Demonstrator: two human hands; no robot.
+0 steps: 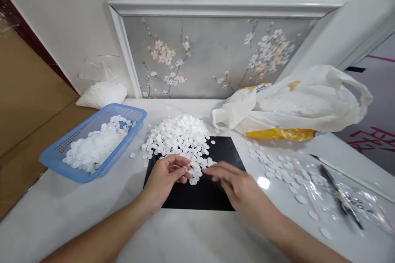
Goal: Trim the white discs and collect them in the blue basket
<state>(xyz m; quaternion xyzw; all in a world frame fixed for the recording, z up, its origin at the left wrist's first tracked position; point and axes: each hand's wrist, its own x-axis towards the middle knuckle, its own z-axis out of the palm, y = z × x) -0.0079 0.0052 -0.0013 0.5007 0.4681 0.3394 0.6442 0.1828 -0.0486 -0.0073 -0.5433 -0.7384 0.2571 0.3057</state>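
1. The left hand (173, 174) is held low over a black sheet (200, 199), thumb and fingers curled toward one another; its grip is narrow, but whether a disc is pinched there cannot be told.
2. The right hand (233, 183) is blurred, its fingers pointed toward the near discs; how wide its grip is, or whether anything is held, cannot be told.
3. The pile of white discs (182, 131) is heaped at twelve o'clock, partly on the sheet and partly on the surface (197, 238); a short reach seems to be allowed by its near fringe lying between the hands.
4. The sheet is laid beneath both hands, perhaps so that pale discs are shown up against the dark.
5. At ten o'clock more discs are penned in by the walls of a blue basket (138, 120); behind it a filled clear bag (103, 94) is set.
6. At two o'clock a bulging carrier bag (286, 111) is laid; toward three, loose discs (286, 176) are scattered, and a black pen (328, 177) is rested on clear plastic (367, 209).
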